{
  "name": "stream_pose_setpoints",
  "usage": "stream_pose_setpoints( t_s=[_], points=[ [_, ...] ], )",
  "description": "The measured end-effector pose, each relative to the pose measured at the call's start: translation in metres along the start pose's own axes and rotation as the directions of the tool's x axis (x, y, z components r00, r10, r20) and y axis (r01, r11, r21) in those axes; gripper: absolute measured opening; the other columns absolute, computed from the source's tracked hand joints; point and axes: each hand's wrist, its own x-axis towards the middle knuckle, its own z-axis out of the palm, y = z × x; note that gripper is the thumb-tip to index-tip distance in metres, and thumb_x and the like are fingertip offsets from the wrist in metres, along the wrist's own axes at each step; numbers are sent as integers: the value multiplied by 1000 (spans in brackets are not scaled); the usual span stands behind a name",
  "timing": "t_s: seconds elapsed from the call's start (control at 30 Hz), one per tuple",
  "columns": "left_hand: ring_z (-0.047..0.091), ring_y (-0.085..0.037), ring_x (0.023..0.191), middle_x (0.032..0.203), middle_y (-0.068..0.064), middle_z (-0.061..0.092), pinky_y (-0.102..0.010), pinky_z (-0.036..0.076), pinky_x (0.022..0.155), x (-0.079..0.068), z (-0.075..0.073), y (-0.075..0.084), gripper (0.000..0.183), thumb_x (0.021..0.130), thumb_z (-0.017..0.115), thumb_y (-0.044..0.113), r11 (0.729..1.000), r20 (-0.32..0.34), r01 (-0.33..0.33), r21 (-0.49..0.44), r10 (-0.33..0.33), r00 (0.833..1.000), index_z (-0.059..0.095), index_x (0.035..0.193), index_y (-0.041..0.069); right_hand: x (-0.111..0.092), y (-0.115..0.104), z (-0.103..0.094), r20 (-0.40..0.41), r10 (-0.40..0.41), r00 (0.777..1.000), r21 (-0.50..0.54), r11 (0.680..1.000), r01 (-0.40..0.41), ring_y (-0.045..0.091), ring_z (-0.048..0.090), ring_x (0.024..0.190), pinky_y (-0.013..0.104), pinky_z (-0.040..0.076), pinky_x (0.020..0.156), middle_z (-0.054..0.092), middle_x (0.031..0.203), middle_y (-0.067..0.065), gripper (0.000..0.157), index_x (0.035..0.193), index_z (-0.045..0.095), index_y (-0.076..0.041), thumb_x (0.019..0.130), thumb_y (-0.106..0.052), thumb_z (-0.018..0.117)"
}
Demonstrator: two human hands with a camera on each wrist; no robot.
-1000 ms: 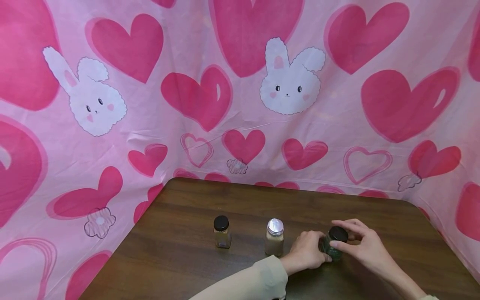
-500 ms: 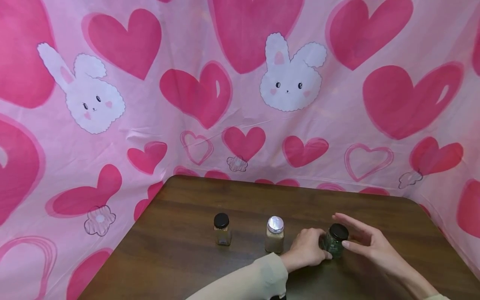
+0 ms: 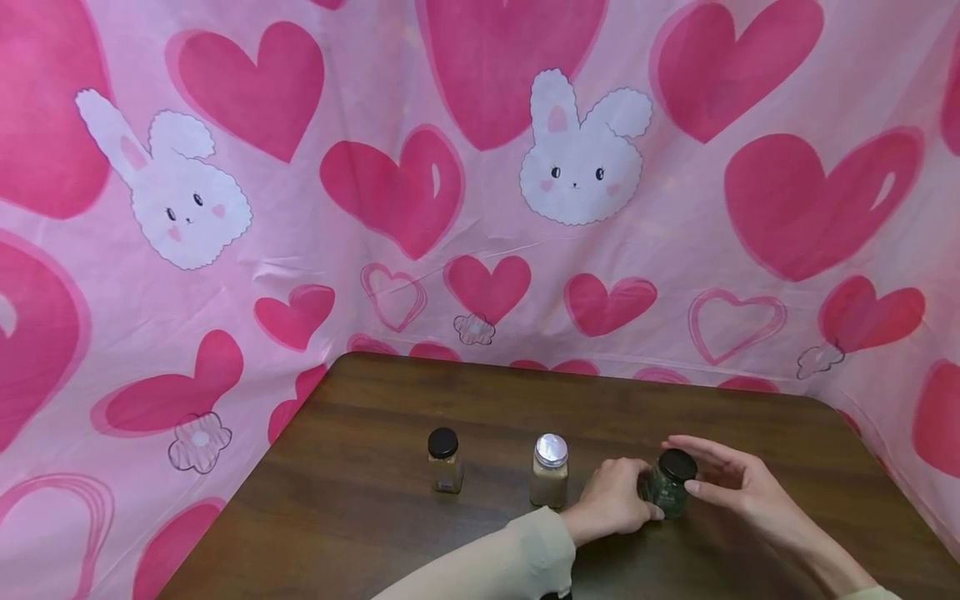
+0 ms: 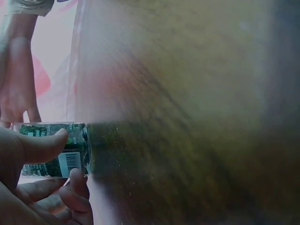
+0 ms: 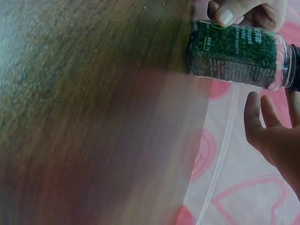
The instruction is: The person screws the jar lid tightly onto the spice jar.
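Observation:
A square glass jar of chopped parsley [image 5: 234, 54] with a black screw lid [image 3: 678, 465] stands upright at the table's right side. The left hand [image 3: 615, 497] grips its body, thumb along one side and fingers round the other. In the left wrist view, that hand's thumb [image 4: 44, 145] lies across the label beside a barcode. The right hand [image 3: 750, 492] is at the lid, its thumb tip at the lid's right edge and its fingers extended behind, loosely spread. Seen from the right wrist, two of its fingers [image 5: 253, 112] stand apart from the glass.
Left of the left hand stands a jar with a silvery top [image 3: 551, 471] and pale contents. Further left is a black-lidded jar [image 3: 445, 461] with brownish contents. The brown wooden table [image 3: 360, 533] meets a pink heart-print cloth [image 3: 495, 208] behind.
The right hand's thumb has moved off the front of the lid to its right edge, and its grasp has loosened. The left hand keeps its grip on the parsley jar.

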Motion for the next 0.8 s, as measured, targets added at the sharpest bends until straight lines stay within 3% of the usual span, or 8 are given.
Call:
stream_pose_setpoints(
  t_s=[0.23, 0.47, 0.63, 0.8],
  points=[
    [62, -1, 87, 97, 14, 71, -24, 50, 76, -1, 0, 0, 45, 75, 98, 26, 1000, -1, -8, 12, 8, 1000, 77, 115, 22, -2, 1, 2, -75, 42, 996, -88, 995, -48, 18, 72, 109, 31, 59, 84, 68, 139, 2, 50, 147, 53, 7, 97, 13, 62],
    [61, -2, 86, 98, 14, 71, -25, 51, 77, -1, 0, 0, 46, 74, 98, 25, 1000, 4, 0, 1, 0, 1000, 77, 116, 22, -2, 1, 8, -168, 66, 984, -169, 981, -94, 18, 73, 93, 30, 59, 75, 70, 134, -9, 52, 145, 61, -3, 95, 10, 70],
    [62, -2, 86, 98, 14, 71, -25, 50, 76, -2, -1, 0, 47, 74, 98, 26, 1000, -1, -3, 10, 3, 1000, 77, 116, 22, -2, 1, 11, -231, 49, 972, -249, 963, -108, 14, 69, 97, 28, 57, 77, 71, 131, -7, 49, 139, 64, -1, 92, 8, 74],
    [62, -2, 87, 99, 14, 71, -25, 51, 77, -1, -1, 0, 47, 75, 98, 25, 1000, 1, -2, 6, 2, 1000, 77, 117, 22, -2, -1, 13, -281, 92, 955, -263, 950, -169, 13, 70, 94, 29, 58, 75, 71, 126, -12, 46, 137, 65, -2, 93, 6, 75]
  ],
)
